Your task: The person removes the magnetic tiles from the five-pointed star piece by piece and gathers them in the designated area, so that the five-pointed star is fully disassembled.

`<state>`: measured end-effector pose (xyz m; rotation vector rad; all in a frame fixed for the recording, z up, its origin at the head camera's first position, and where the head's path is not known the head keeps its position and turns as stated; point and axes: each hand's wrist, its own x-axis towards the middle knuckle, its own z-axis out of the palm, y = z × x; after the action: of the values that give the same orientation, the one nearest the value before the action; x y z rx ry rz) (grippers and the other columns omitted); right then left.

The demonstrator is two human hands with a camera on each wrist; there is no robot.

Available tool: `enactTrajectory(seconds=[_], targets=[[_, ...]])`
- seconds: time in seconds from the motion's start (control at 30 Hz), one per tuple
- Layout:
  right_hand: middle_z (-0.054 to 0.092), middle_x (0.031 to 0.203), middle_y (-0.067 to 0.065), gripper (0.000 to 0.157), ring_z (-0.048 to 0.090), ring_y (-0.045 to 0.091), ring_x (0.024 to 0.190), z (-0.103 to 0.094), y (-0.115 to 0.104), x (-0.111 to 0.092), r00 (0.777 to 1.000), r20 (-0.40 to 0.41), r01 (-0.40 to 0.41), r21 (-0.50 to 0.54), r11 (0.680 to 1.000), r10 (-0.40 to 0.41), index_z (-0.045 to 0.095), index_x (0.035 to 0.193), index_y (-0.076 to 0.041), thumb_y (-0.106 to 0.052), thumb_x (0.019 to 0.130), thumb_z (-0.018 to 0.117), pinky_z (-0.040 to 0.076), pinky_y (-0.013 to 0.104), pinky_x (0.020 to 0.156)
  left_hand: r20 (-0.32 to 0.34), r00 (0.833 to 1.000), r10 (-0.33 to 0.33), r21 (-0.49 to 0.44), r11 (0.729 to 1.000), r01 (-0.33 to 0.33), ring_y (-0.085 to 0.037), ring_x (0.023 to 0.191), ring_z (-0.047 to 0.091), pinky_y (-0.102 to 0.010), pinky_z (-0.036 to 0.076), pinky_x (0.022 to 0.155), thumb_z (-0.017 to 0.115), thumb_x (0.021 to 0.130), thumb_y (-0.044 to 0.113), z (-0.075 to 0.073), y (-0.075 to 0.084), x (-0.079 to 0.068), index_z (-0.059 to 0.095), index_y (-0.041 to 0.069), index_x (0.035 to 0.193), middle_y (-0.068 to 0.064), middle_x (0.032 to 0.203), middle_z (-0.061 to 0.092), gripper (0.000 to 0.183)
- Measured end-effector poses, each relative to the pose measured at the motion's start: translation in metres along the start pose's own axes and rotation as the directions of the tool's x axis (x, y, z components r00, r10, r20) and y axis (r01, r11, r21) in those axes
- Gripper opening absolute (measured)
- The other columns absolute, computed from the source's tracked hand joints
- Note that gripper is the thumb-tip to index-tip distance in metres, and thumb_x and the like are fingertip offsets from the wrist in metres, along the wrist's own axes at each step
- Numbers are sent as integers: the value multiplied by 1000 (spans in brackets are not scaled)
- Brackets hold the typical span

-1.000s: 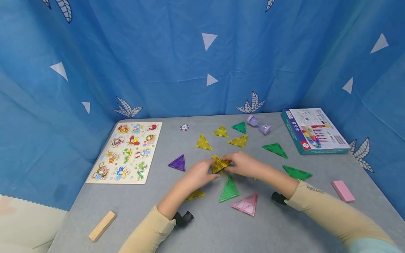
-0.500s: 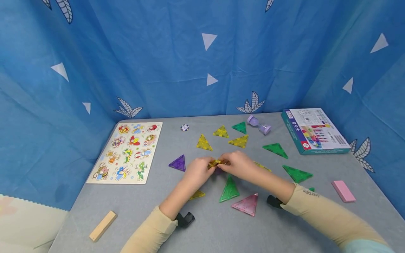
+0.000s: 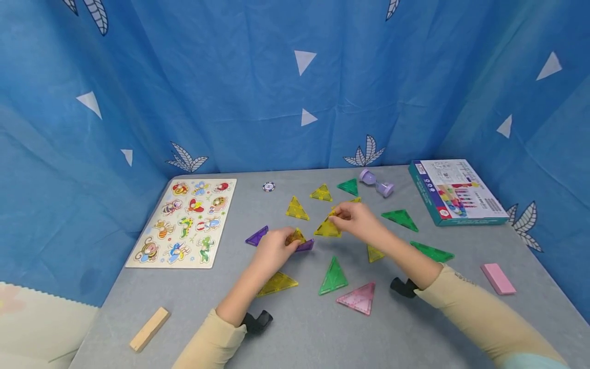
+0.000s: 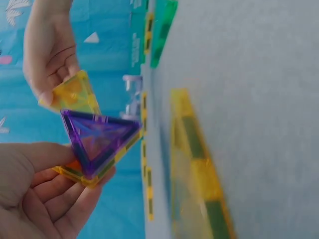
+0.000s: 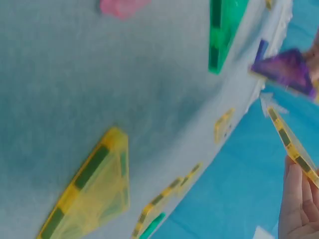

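Note:
My left hand (image 3: pixel 274 250) pinches a yellow triangular magnetic tile (image 3: pixel 297 236) above the middle of the table. A smaller purple triangular magnetic tile (image 4: pixel 102 139) lies against that yellow one, seen clearly in the left wrist view; whether the thumb touches it too I cannot tell. To the right, my right hand (image 3: pixel 358 221) pinches another yellow triangular magnetic tile (image 3: pixel 328 229) between thumb and fingers, apart from the left pair. Below the hands lie a green triangular tile (image 3: pixel 334 277) and a pink one (image 3: pixel 360 299). A yellow tile (image 3: pixel 278 283) rests beside my left forearm.
More yellow tiles (image 3: pixel 297 208) and green tiles (image 3: pixel 400 219) lie around the hands. An insect puzzle board (image 3: pixel 218 215) is at left, a wooden block (image 3: pixel 149 329) front left. A purple hourglass (image 3: pixel 377 183), a boxed set (image 3: pixel 461 197) and a pink block (image 3: pixel 499 279) stand right.
Both hands were together over the yellow tiles. They have since parted: the left moved slightly left with the yellow and purple tiles, the right moved up and right with one yellow tile.

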<state>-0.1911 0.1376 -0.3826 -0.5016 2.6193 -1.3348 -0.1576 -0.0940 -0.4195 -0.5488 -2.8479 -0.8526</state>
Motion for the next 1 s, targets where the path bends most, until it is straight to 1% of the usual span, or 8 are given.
enactTrajectory(seconds=[0.13, 0.3, 0.43, 0.57, 0.67, 0.77, 0.9, 1.0], targets=[[65, 85, 10, 15, 61, 21, 75, -7, 7, 8, 997, 2, -72, 100, 992, 72, 63, 98, -1, -14, 91, 61, 53, 42, 73, 25, 996, -85, -108, 990, 87, -9, 53, 39, -23, 31, 46, 70, 85, 20, -13, -7, -4, 57, 13, 72, 4, 59, 46, 20], [64, 86, 11, 18, 62, 18, 75, 2, 30, 21, 975, 130, -199, 173, 964, 178, 60, 100, 3, -14, 93, 59, 53, 41, 74, 42, 983, -180, -241, 953, 185, -11, 62, 51, -25, 43, 52, 69, 85, 18, -25, -14, -6, 65, 12, 81, 3, 70, 60, 8], [63, 86, 10, 19, 62, 16, 73, 14, 44, 29, 938, 222, -311, 206, 928, 265, 59, 101, 3, -14, 93, 59, 54, 35, 71, 62, 979, -195, -286, 936, 204, -11, 64, 53, -26, 44, 54, 69, 86, 18, -27, -17, -6, 65, 12, 82, 2, 72, 62, 8], [63, 87, 10, 22, 61, 17, 72, 19, 48, 33, 917, 230, -373, 206, 905, 325, 59, 105, 4, -14, 92, 60, 54, 33, 70, 82, 978, -190, -312, 928, 206, -11, 60, 50, -25, 41, 51, 69, 86, 17, -26, -17, -6, 64, 13, 79, 3, 69, 59, 9], [64, 92, 10, 30, 61, 17, 75, 18, 47, 34, 914, 224, -378, 163, 911, 339, 59, 115, 3, -15, 91, 61, 54, 33, 71, 86, 978, -192, -326, 922, 210, -11, 60, 48, -25, 40, 51, 69, 86, 17, -26, -16, -7, 63, 13, 79, 3, 68, 58, 10], [65, 98, 11, 41, 61, 18, 80, 14, 45, 34, 921, 231, -342, 95, 935, 314, 53, 126, 4, -16, 91, 60, 53, 33, 73, 90, 976, -200, -338, 915, 218, -12, 59, 48, -26, 39, 51, 69, 85, 17, -26, -14, -6, 63, 12, 78, 2, 67, 58, 10], [62, 107, 18, 48, 62, 23, 85, 8, 42, 31, 943, 228, -253, 22, 967, 242, 45, 132, 7, -13, 91, 59, 53, 35, 73, 99, 974, -205, -357, 906, 227, -12, 61, 50, -27, 41, 53, 69, 85, 17, -27, -14, -5, 64, 12, 79, 3, 69, 60, 9], [58, 117, 21, 48, 61, 26, 93, 6, 38, 24, 967, 190, -169, -26, 985, 171, 45, 134, 5, -12, 91, 58, 52, 36, 75, 106, 973, -204, -371, 900, 229, -12, 62, 52, -28, 43, 54, 69, 85, 17, -26, -14, -5, 64, 11, 79, 2, 70, 61, 10]])
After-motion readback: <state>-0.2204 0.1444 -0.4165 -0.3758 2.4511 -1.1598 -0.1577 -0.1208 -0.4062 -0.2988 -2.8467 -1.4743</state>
